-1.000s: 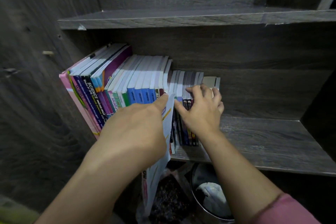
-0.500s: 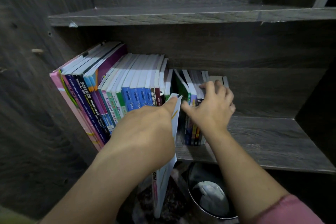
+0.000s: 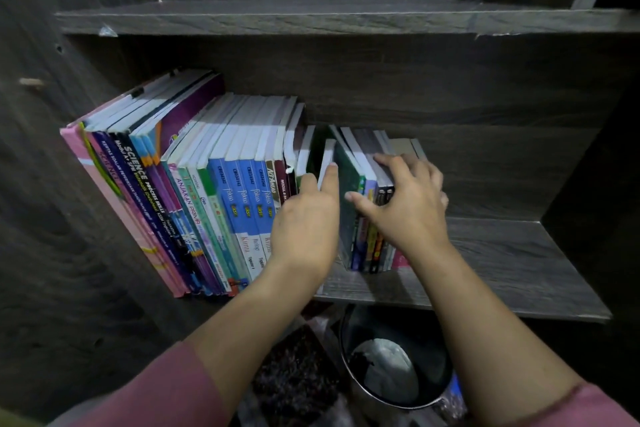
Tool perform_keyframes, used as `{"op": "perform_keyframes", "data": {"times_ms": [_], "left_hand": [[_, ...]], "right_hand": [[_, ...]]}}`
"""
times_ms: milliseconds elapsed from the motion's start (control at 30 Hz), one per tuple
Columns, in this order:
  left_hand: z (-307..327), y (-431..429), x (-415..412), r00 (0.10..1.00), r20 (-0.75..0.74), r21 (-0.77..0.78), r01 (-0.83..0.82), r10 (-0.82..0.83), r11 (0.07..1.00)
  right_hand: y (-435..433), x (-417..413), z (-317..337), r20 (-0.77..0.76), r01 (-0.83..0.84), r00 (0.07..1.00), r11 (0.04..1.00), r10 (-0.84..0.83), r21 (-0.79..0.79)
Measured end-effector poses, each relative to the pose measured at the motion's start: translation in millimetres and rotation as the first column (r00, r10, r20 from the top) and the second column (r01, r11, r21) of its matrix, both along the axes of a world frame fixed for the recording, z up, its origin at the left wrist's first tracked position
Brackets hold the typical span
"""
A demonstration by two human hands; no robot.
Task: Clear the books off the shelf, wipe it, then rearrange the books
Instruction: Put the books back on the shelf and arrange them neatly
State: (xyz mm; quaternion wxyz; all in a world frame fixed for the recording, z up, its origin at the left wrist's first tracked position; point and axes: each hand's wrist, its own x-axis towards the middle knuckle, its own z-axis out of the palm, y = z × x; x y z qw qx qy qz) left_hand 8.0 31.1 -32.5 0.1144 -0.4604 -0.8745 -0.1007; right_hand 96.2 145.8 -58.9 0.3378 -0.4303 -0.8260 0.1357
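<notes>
Left hand (image 3: 304,229), right hand (image 3: 408,208) — gripping shelved books (image 3: 349,178).

"SCIENCE PROCESS SKILLS" down navy spine (image 3: 138,166); "ANJAKAN PRIMA" on pale spine (image 3: 188,201); "fokus" and "Kimia" on blue spines (image 3: 242,199); "ACE AHEAD" on brown spine (image 3: 272,180).

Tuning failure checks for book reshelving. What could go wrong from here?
1. The small books stand with nothing on their right but the right hand; released, they may topple along the shelf.
2. The thin book pinched by the left hand may buckle in the narrow gap.
3. A slipped book could drop into the bucket below.
</notes>
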Motion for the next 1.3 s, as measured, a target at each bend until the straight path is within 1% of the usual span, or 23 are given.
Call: {"op": "perform_keyframes", "data": {"times_ms": [100, 133, 200, 233, 267, 367, 400, 467, 533, 600, 667, 733, 800, 967, 1100, 1200, 1300], "left_hand": [[-1.6, 0.4, 1.9, 1.0, 0.022, -0.068, 0.004, -0.003, 0.998], [-0.4, -2.5, 4.4, 0.999, -0.043, -0.098, -0.011, 0.007, 0.995], [-2.1, -9.9, 7.1, 0.965, -0.261, -0.134, -0.033, -0.003, 0.99], [-7.3, -13.3, 4.7, 0.94, -0.34, -0.106, -0.032, -0.006, 0.994], [-12.8, -16.0, 1.1, 0.924, -0.382, -0.046, -0.028, 0.008, 0.999], [-32.1, -13.3, -18.3, 0.894, -0.439, 0.184, -0.01, 0.092, 0.983], [-37.4, -10.8, -24.7, 0.88, -0.459, 0.23, -0.021, 0.127, 0.973], [-44.2, -5.5, -33.9, 0.851, -0.488, 0.3, -0.046, 0.195, 0.953], [-48.8, -0.5, -38.1, 0.838, -0.483, 0.371, -0.068, 0.255, 0.926], [-53.3, 0.6, -40.6, 0.84, -0.466, 0.397, -0.082, 0.277, 0.914], [-55.7, -2.3, -43.6, 0.86, -0.434, 0.418, -0.072, 0.268, 0.906], [-55.4, -7.4, -45.9, 0.888, -0.384, 0.464, -0.051, 0.253, 0.884], [-55.3, -11.0, -47.6, 0.898, -0.356, 0.49, -0.055, 0.258, 0.87], [-52.6, -9.8, -47.1, 0.912, -0.328, 0.496, -0.055, 0.245, 0.866], [-50.6, -6.1, -47.4, 0.926, -0.304, 0.535, -0.03, 0.225, 0.845], [-51.1, -3.6, -45.2, 0.935, -0.284, 0.543, -0.026, 0.213, 0.839], [-51.9, -1.4, -43.7, 0.944, -0.258, 0.536, -0.035, 0.203, 0.844]], "right_hand": [[-2.3, 1.4, -0.1, -0.052, -0.046, 0.998, 0.998, 0.043, -0.045], [-3.1, 2.6, 0.5, -0.09, -0.064, 0.994, 0.996, 0.058, -0.061], [-3.9, 5.7, 2.3, -0.157, -0.102, 0.984, 0.99, 0.086, -0.095], [-4.4, 7.7, 4.2, -0.181, -0.119, 0.979, 0.984, 0.095, -0.129], [-4.3, 10.1, 5.6, -0.201, -0.14, 0.974, 0.973, 0.102, -0.184], [1.1, 17.3, 4.0, -0.286, -0.222, 0.951, 0.897, 0.113, -0.382], [5.9, 20.0, -2.3, -0.282, -0.233, 0.953, 0.858, 0.108, -0.459], [15.5, 22.8, -21.2, -0.205, -0.232, 0.97, 0.747, 0.13, -0.623], [25.5, 22.8, -47.0, -0.118, -0.2, 0.979, 0.664, 0.167, -0.721], [37.7, 22.0, -74.6, -0.03, -0.13, 0.987, 0.661, 0.16, -0.739], [39.7, 20.7, -86.4, 0.044, -0.035, 0.994, 0.688, 0.097, -0.725], [32.7, 17.7, -85.5, 0.041, -0.017, 0.997, 0.713, 0.063, -0.701], [22.3, 13.1, -83.1, 0.003, -0.027, 0.999, 0.717, 0.041, -0.696], [10.9, 2.8, -85.4, -0.075, -0.069, 0.997, 0.76, 0.026, -0.646], [11.0, -0.5, -88.1, -0.215, -0.171, 0.976, 0.744, 0.038, -0.646], [14.2, 1.4, -93.0, -0.329, -0.264, 0.943, 0.702, 0.044, -0.662], [20.6, 6.8, -90.2, -0.369, -0.33, 0.926, 0.661, 0.086, -0.674]]}}
